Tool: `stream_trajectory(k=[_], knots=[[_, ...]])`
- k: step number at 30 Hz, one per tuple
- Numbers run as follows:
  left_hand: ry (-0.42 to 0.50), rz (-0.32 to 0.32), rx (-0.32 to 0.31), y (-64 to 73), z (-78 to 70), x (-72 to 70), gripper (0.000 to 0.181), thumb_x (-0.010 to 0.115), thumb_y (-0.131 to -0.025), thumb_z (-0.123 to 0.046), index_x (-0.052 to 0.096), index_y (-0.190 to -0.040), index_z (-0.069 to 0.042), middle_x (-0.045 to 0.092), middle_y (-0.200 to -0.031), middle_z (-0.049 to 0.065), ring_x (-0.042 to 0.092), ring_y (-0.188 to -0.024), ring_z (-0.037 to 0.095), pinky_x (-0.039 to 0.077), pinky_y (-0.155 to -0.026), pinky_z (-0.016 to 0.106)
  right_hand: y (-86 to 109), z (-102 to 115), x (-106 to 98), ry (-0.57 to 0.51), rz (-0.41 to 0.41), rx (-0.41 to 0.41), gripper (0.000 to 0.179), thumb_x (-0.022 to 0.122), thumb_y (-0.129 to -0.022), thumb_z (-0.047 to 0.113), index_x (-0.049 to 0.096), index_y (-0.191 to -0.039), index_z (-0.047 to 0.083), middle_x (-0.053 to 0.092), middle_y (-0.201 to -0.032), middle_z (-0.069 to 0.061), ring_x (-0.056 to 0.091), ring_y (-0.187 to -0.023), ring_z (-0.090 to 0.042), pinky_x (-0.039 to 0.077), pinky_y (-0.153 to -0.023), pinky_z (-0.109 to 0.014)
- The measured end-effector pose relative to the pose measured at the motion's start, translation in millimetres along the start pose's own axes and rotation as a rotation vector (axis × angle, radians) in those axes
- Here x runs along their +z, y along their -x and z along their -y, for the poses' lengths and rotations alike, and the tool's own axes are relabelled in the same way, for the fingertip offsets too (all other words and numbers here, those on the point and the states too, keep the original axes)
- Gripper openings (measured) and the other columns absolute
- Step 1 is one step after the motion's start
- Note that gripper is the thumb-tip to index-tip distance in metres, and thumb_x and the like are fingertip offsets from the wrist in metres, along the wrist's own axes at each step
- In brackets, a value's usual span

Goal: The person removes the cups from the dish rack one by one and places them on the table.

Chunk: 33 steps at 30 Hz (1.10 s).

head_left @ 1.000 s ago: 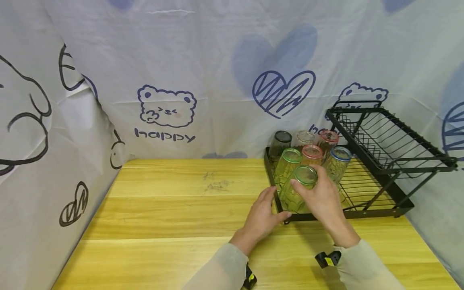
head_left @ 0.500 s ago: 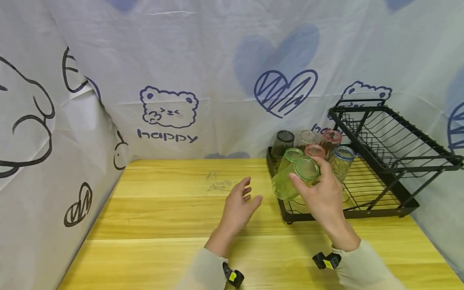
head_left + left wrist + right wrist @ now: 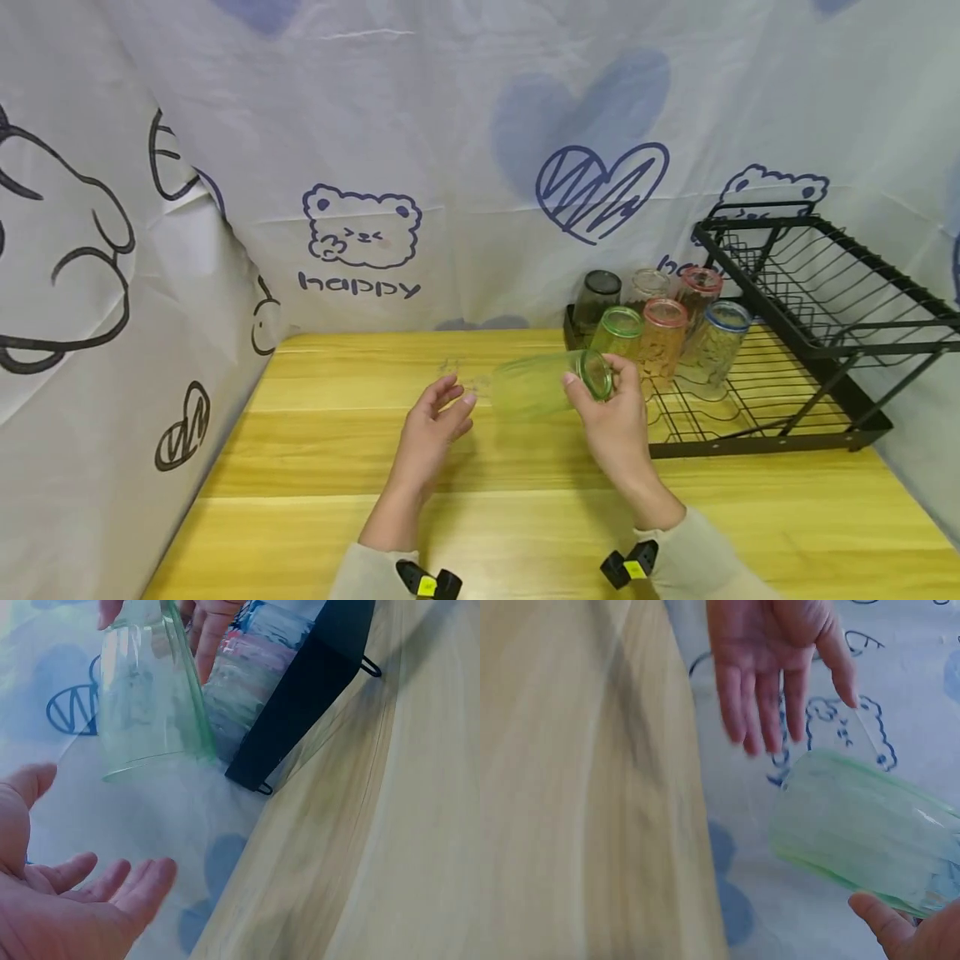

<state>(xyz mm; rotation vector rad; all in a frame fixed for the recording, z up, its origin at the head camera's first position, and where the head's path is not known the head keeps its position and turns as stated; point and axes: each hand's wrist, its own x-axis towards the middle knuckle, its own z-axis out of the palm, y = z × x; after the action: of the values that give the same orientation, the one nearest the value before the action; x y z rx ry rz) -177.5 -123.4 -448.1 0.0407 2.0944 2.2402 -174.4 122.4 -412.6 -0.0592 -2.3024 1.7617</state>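
Observation:
A clear green drinking glass (image 3: 536,385) lies on its side in the air over the table, its base toward the right and its mouth toward the left. My right hand (image 3: 617,421) grips it round the base end, thumb on the near side. To the left of the mouth, my left hand (image 3: 426,433) is held apart from the glass with fingers loosely spread. In the left wrist view the glass (image 3: 150,697) shows its open rim close to the left fingers (image 3: 146,889). The right wrist view has the left palm (image 3: 769,645) facing the glass.
A black dish rack (image 3: 757,447) with a raised upper tier (image 3: 873,346) stands at the right on the wooden table (image 3: 330,458). Several upturned glasses fill its left part, among them a green one (image 3: 618,332), a pink one (image 3: 663,342) and a blue-rimmed one (image 3: 716,346).
The right hand has lifted the green glass out of the rack's front left corner, tipped it sideways and carried it left. The left hand has moved left, away from the rack.

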Motion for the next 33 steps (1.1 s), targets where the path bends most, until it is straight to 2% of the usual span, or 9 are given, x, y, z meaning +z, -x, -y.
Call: stream_trajectory(k=[2, 5, 8, 13, 17, 21, 27, 30, 33], knots=[[0.025, 0.023, -0.021, 2.0, 1.2, -3.2, 0.079, 0.072, -0.101, -0.04, 0.034, -0.162, -0.009, 0.04, -0.163, 0.018, 0.049, -0.145, 0.038, 0.049, -0.115, 0.051, 2.5, -1, 7, -0.076, 0.02, 0.038, 0.058, 0.07, -0.104, 0.032, 0.04, -0.145, 0.003, 0.064, -0.118, -0.017, 0.066, -0.091, -0.017, 0.059, -0.076, -0.027], [0.048, 0.051, -0.05, 4.4, 3.7, -6.4, 0.084, 0.075, -0.099, -0.042, 0.03, -0.164, -0.013, 0.035, -0.166, 0.018, 0.046, -0.147, 0.039, 0.049, -0.115, 0.052, 6.3, 0, 16, -0.188, 0.046, 0.089, 0.053, 0.068, -0.105, 0.025, 0.04, -0.143, 0.0, 0.062, -0.121, -0.019, 0.067, -0.096, -0.013, 0.062, -0.08, -0.024], [0.061, 0.072, -0.057, 7.4, 5.7, -9.2, 0.085, 0.074, -0.1, -0.038, 0.025, -0.166, -0.014, 0.031, -0.168, 0.019, 0.043, -0.149, 0.041, 0.049, -0.115, 0.053, 11.2, 0, 22, -0.257, 0.066, 0.136, 0.052, 0.066, -0.106, 0.023, 0.039, -0.143, -0.001, 0.06, -0.128, -0.019, 0.066, -0.105, -0.013, 0.063, -0.084, -0.026], [0.068, 0.09, -0.053, 11.6, 8.5, -14.3, 0.084, 0.071, -0.102, -0.034, 0.022, -0.166, -0.012, 0.026, -0.169, 0.022, 0.039, -0.151, 0.046, 0.049, -0.114, 0.057, 17.2, 1, 30, -0.337, 0.097, 0.184, 0.049, 0.064, -0.107, 0.021, 0.037, -0.143, 0.0, 0.058, -0.133, -0.02, 0.065, -0.109, -0.018, 0.063, -0.086, -0.03], [0.102, 0.102, -0.069, 14.3, 9.4, -18.8, 0.082, 0.069, -0.104, -0.032, 0.02, -0.167, -0.014, 0.023, -0.17, 0.022, 0.039, -0.15, 0.046, 0.053, -0.11, 0.056, 19.2, 1, 36, -0.397, 0.1, 0.208, 0.046, 0.063, -0.107, 0.019, 0.038, -0.141, 0.0, 0.058, -0.128, -0.016, 0.062, -0.111, -0.018, 0.064, -0.086, -0.033], [0.127, 0.105, -0.082, 17.6, 7.8, -22.7, 0.079, 0.068, -0.105, -0.03, 0.02, -0.167, -0.017, 0.022, -0.17, 0.022, 0.04, -0.149, 0.045, 0.056, -0.105, 0.052, 21.5, -1, 42, -0.481, 0.104, 0.242, 0.045, 0.061, -0.108, 0.019, 0.039, -0.144, 0.001, 0.06, -0.118, -0.008, 0.062, -0.105, -0.016, 0.064, -0.083, -0.033], [0.079, 0.111, -0.061, 24.9, -3.7, -24.2, 0.077, 0.069, -0.103, -0.03, 0.025, -0.166, -0.024, 0.025, -0.169, 0.02, 0.041, -0.148, 0.044, 0.047, -0.111, 0.061, 24.5, -8, 49, -0.644, 0.159, 0.29, 0.034, 0.053, -0.111, 0.022, 0.044, -0.139, 0.004, 0.057, -0.116, -0.004, 0.065, -0.094, -0.013, 0.064, -0.081, -0.031], [0.047, 0.11, -0.056, 28.1, -10.6, -23.8, 0.078, 0.074, -0.1, -0.026, 0.029, -0.164, -0.028, 0.029, -0.167, 0.017, 0.046, -0.143, 0.041, 0.047, -0.112, 0.057, 25.2, -11, 52, -0.709, 0.177, 0.312, 0.028, 0.052, -0.112, 0.027, 0.047, -0.129, 0.005, 0.059, -0.113, -0.005, 0.066, -0.088, -0.013, 0.065, -0.083, -0.035], [0.008, 0.109, -0.051, 31.0, -17.0, -23.6, 0.082, 0.078, -0.096, -0.021, 0.032, -0.163, -0.032, 0.034, -0.163, 0.016, 0.049, -0.138, 0.038, 0.051, -0.106, 0.045, 26.5, -12, 55, -0.758, 0.199, 0.34, 0.027, 0.051, -0.112, 0.032, 0.05, -0.121, 0.006, 0.063, -0.108, -0.004, 0.067, -0.086, -0.014, 0.065, -0.088, -0.04]])
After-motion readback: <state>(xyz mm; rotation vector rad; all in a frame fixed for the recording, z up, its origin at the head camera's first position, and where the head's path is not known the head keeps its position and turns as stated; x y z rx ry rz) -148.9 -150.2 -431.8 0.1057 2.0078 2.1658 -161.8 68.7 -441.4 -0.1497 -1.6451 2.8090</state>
